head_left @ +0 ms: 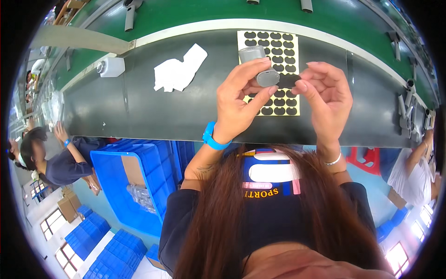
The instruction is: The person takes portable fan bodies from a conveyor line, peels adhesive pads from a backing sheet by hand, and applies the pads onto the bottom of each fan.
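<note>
My left hand (244, 90), with a blue wristband, grips a grey housing with an oval end face (268, 78) between thumb and fingers. More grey casing (251, 53) shows above the index finger; whether it is one piece with the end face is hidden. Close to that end face, my right hand (329, 90) pinches a black oval sticker (289, 81) between thumb and index finger. Whether the sticker touches the housing I cannot tell. Beneath both hands lies a pale sticker sheet (296, 100) with rows of black ovals.
White crumpled cloth or paper (174, 74) and a white bottle (113, 67) sit on the dark bench (153, 111). Grey parts (405, 111) stand at the right. Beyond runs a green surface (195, 14). A blue crate (127, 181) is at left; other people work on both sides.
</note>
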### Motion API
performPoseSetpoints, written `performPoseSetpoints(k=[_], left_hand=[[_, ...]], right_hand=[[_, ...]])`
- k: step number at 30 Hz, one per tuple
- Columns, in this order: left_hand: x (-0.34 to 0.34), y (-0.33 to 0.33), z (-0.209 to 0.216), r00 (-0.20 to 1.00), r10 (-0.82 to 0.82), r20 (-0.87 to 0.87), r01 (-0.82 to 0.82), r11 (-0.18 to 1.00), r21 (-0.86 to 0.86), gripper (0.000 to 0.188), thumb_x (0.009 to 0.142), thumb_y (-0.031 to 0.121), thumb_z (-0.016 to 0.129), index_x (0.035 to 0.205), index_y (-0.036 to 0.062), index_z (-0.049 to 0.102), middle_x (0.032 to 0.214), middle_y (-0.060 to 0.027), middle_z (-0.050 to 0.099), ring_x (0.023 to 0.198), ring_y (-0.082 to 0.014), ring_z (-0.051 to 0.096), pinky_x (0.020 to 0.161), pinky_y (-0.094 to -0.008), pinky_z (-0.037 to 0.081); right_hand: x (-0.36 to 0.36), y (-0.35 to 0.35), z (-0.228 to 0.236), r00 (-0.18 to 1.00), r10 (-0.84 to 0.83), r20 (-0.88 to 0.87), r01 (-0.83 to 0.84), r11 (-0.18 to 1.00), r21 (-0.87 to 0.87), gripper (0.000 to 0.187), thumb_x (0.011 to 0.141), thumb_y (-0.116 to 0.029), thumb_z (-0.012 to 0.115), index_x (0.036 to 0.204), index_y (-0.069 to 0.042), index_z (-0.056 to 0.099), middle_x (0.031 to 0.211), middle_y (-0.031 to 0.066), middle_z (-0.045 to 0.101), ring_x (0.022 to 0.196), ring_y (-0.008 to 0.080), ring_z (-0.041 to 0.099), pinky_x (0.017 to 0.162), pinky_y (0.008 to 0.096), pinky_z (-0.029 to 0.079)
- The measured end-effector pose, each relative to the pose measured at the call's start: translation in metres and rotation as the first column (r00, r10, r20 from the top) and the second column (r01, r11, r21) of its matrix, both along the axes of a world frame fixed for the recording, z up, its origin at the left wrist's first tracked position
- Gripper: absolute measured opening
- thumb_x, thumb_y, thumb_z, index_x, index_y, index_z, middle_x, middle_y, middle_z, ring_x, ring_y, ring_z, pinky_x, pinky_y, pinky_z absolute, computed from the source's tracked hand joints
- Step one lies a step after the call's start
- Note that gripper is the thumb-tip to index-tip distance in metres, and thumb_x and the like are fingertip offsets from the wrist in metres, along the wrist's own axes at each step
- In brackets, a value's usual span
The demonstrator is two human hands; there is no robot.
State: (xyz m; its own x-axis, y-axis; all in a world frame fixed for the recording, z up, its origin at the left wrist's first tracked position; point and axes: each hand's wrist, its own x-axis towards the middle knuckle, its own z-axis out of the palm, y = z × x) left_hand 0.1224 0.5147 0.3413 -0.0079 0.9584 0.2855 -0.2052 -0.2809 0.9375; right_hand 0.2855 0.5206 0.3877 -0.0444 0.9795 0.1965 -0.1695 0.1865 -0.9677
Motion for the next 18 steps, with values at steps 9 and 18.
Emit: performPoseSetpoints(k=[9,18], left_hand=[[0.002,-0.010,0.000,0.999,-0.047,0.005,0.047,0.999,-0.015,0.048,0.075,-0.011,0.065,0.120,0.0004,0.056,0.122,-0.0124,0.052,0.082,-0.0096,0.056,0.073,-0.0242,0.057],[-0.007,-0.010,0.000,0.939,-0.285,0.190,0.303,0.951,-0.069,0.048,0.082,-0.001,0.065,0.127,-0.0023,0.050,0.133,-0.0146,0.040,0.101,-0.0188,0.057,0.087,-0.0329,0.054]], right_hand=[[0.001,-0.006,-0.007,0.999,0.042,-0.009,-0.041,0.997,0.063,0.037,0.078,0.007,0.068,0.106,0.000,0.045,0.085,0.0101,0.064,0.089,0.0192,0.064,0.080,0.0296,0.050],[0.000,-0.004,-0.016,0.979,0.102,-0.177,-0.116,0.991,-0.071,0.036,0.078,0.007,0.067,0.104,-0.003,0.044,0.083,0.0094,0.065,0.099,0.0203,0.061,0.085,0.0323,0.048]])
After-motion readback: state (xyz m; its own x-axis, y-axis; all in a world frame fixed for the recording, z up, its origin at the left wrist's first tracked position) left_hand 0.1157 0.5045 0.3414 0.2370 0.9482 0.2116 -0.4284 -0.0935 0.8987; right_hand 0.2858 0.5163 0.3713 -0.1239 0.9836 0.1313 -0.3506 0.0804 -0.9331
